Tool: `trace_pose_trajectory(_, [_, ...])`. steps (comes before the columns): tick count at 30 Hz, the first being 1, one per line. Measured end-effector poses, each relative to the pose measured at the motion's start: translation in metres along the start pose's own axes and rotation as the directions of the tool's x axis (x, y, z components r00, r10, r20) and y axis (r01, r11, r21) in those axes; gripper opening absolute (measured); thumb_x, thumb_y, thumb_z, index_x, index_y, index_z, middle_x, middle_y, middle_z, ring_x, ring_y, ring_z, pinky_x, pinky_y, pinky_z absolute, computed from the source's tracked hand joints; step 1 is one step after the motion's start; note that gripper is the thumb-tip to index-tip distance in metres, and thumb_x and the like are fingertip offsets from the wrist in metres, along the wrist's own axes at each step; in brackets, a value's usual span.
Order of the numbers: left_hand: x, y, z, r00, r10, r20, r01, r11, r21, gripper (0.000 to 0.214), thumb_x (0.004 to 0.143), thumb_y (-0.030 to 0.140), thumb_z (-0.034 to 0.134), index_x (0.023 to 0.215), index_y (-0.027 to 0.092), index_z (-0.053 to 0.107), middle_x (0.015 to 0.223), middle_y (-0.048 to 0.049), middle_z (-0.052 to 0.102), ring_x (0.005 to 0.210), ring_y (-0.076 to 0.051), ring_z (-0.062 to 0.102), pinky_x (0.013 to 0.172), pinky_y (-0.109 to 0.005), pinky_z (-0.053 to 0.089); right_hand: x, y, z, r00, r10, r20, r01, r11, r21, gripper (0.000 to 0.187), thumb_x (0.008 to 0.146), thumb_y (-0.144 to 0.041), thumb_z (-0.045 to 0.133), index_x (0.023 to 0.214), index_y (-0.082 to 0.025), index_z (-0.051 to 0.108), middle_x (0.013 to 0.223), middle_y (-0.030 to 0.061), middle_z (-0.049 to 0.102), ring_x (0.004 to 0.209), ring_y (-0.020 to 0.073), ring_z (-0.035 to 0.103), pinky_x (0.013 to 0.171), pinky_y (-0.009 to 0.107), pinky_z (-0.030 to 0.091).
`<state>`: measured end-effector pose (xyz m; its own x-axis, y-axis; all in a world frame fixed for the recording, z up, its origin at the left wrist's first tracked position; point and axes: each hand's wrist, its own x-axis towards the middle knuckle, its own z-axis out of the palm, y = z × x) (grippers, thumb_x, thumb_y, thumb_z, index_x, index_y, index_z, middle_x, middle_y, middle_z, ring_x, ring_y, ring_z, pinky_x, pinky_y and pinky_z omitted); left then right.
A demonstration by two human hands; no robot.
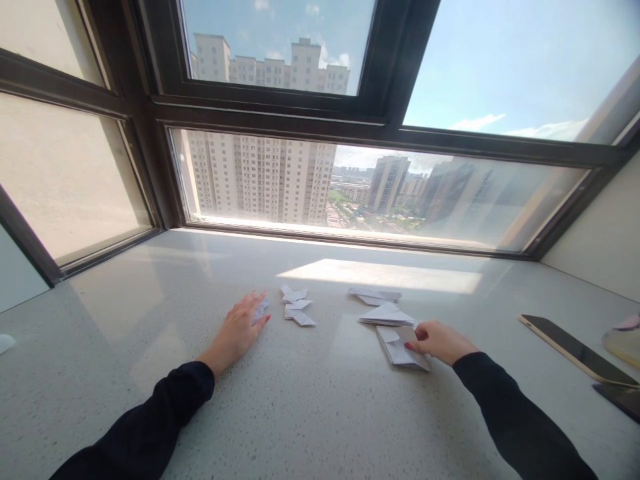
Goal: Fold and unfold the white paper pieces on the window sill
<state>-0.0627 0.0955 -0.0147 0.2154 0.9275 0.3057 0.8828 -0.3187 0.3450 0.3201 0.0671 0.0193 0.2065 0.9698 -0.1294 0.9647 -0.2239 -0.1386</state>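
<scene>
On the left, my left hand (241, 327) lies over a small folded white paper piece (261, 309), its fingers stretched out and partly covering it. Just right of it are two more small angular folded paper pieces, an upper one (294, 295) and a lower one (300, 313). My right hand (440, 341) pinches the right edge of a squarish folded paper (397, 350) between thumb and fingers. Behind that lie a triangular folded paper (387, 313) and a flatter folded paper (375, 295).
Everything rests on a speckled white stone windowsill (310, 413). A phone (575, 347) lies at the right, with another dark flat device (620, 399) and a clear object (625, 340) near it. A small white object (6, 343) sits at the far left. Dark window frames (370, 240) border the back.
</scene>
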Motion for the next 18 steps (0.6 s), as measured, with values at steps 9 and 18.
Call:
trace_pose_trajectory(9, [-0.002, 0.001, -0.002, 1.000, -0.028, 0.010, 0.028, 0.999, -0.036, 0.048, 0.077, 0.028, 0.043, 0.121, 0.010, 0.038, 0.117, -0.0160, 0.051, 0.105, -0.024, 0.049, 0.088, -0.034, 0.037, -0.019, -0.019, -0.015, 0.978, 0.057, -0.199, -0.080, 0.991, -0.110, 0.022, 0.067, -0.041, 0.053, 0.067, -0.022, 0.043, 0.067, 0.0041, 0.062, 0.068, 0.0239, 0.058, 0.059, 0.033, 0.034])
trace_pose_trajectory(18, [0.000, 0.010, -0.014, 0.989, -0.073, -0.131, 0.031, 0.953, -0.301, 0.037, 0.083, 0.022, 0.030, 0.117, 0.015, 0.042, 0.100, -0.0123, 0.063, 0.094, -0.021, 0.058, 0.081, -0.034, 0.043, -0.048, -0.098, 0.021, 0.773, -0.418, -0.478, 0.466, 0.885, -0.019, 0.017, 0.079, -0.034, 0.042, 0.076, -0.019, 0.051, 0.055, -0.0012, 0.054, 0.052, 0.0160, 0.051, 0.056, 0.030, 0.035])
